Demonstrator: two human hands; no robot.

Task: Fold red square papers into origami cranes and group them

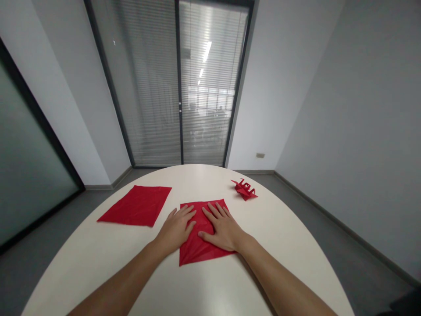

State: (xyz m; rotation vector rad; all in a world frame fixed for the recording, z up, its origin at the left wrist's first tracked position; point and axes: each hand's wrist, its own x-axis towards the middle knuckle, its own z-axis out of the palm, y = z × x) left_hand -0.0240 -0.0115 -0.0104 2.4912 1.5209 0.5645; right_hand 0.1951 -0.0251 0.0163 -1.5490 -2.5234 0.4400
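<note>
Hands rest palm down over a thin, squarish, bright red sheet, perhaps paper or cloth (203, 249), which lies slightly wrinkled near the middle of a round, smooth, off-white table (279, 245). The left hand (177, 226) is flattened with its fingers spread wide; most of them lie on the sheet's left side, while the outer part of the hand reaches past that edge. The right hand (223, 230) is also spread wide, its fingers pointing toward the far edge, its thumb toward the left hand, and its wrist beyond the right edge. Neither hand grips anything. Creases fan toward the sheet's near left corner.

A second flat red sheet, four-cornered and faintly creased (136, 206), lies apart on the left. On the far right stands a small, angular, folded red figure with pointed parts (244, 189). Beyond the table is a dark-framed glass panel with pale slatted blinds (208, 123).
</note>
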